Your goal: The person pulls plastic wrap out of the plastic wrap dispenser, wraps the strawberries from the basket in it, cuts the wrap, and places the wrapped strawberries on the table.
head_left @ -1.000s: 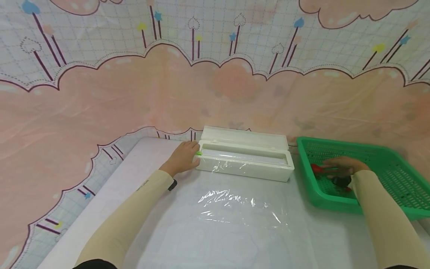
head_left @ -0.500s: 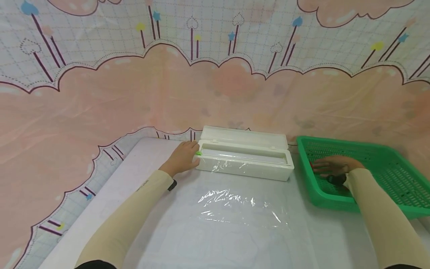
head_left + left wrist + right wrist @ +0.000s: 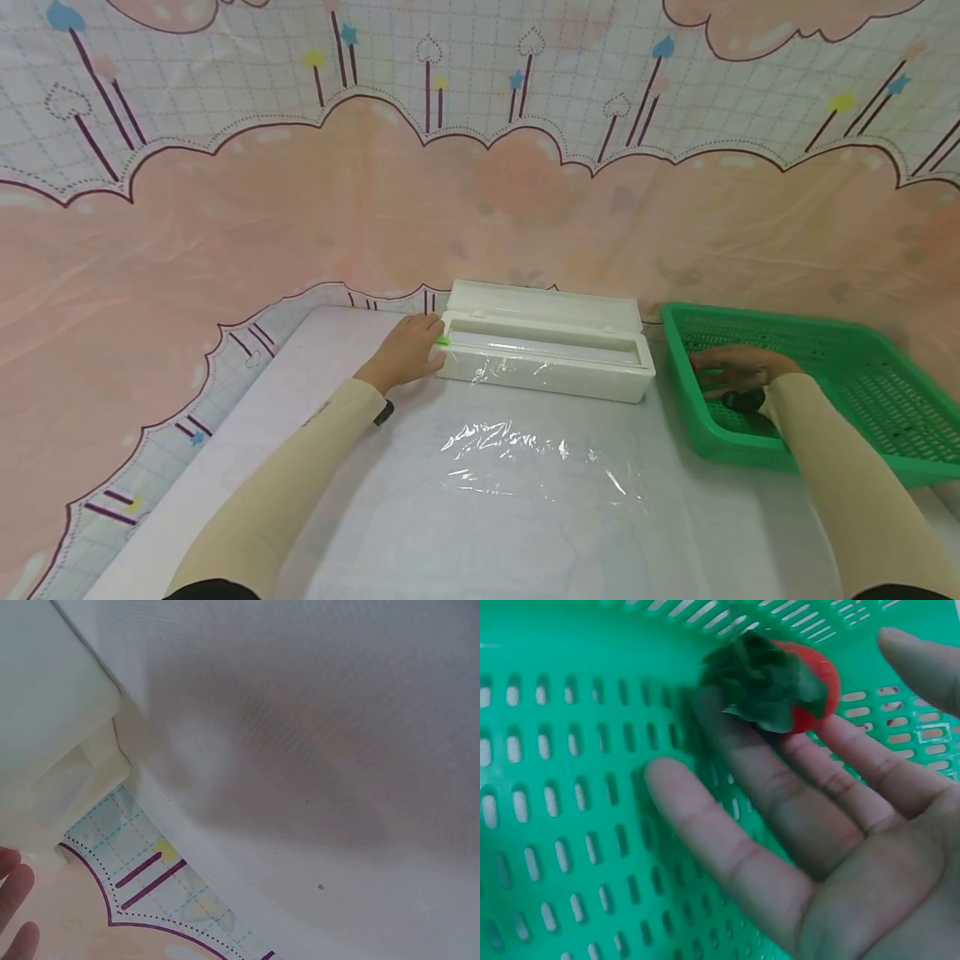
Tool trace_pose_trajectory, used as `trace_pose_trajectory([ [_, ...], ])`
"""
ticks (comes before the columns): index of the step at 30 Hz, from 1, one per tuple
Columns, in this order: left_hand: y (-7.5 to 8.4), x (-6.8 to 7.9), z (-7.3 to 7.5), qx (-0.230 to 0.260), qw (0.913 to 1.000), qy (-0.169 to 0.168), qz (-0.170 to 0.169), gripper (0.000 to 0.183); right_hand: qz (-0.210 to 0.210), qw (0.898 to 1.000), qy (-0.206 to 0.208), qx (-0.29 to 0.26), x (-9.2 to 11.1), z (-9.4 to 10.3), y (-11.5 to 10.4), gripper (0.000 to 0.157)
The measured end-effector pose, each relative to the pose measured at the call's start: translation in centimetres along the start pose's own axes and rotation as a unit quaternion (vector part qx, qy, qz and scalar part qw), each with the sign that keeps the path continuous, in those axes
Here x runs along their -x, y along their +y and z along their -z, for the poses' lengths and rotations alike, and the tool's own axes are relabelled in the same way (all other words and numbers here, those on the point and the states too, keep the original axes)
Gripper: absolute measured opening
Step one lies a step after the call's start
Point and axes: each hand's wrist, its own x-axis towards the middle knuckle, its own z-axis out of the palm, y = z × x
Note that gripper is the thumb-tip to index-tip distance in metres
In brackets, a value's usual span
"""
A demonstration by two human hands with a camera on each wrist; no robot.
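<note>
In the head view my left hand [image 3: 402, 352] grips the left end of a white cling film dispenser [image 3: 547, 375], thumb at the front and fingers toward the back. A bright green piece [image 3: 443, 341] shows beside those fingertips. My right hand [image 3: 738, 369] is down inside a green plastic basket [image 3: 738, 450]. The right wrist view shows a red, strawberry-like fruit [image 3: 821, 682] with dark green leaves against its fingertips. Those fingers reach out nearly straight under the fruit, and the thumb stands apart from it.
The dispenser's lid [image 3: 546, 307] is raised, with the film roll [image 3: 543, 347] inside. Transparent film [image 3: 540, 458] lies drawn out over the white table [image 3: 495, 550]. Behind hangs a pink patterned cloth [image 3: 420, 217].
My right hand has moved left inside the basket, toward its left wall, and now covers most of the red fruit in the head view. The left hand and dispenser stay put.
</note>
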Motion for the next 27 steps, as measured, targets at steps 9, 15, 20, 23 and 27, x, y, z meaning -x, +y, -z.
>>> trace_pose_trajectory([
  [9, -0.08, -0.08, -0.07, 0.000, 1.0000, -0.001, 0.000, 0.030, 0.003, 1.000, -0.027, 0.005, -0.12, -0.24, -0.06, 0.064],
  [15, -0.14, 0.00, -0.19, 0.000, 1.0000, 0.004, -0.003, 0.030, 0.005, 1.000, -0.023, -0.010, -0.30, -0.40, -0.05, 0.065],
  [20, -0.22, 0.02, -0.35, -0.012, 0.9997, 0.016, -0.013, 0.029, 0.014, 1.000, -0.025, 0.005, -0.31, -0.50, -0.21, 0.067],
  [23, -0.27, 0.00, -0.42, -0.015, 0.9995, 0.021, -0.018, 0.028, 0.015, 0.999, -0.029, 0.002, -0.28, -0.44, -0.32, 0.068],
  [27, -0.28, -0.05, -0.43, -0.012, 0.9997, 0.017, -0.013, 0.029, 0.013, 0.999, -0.038, -0.016, -0.28, -0.37, -0.44, 0.071],
])
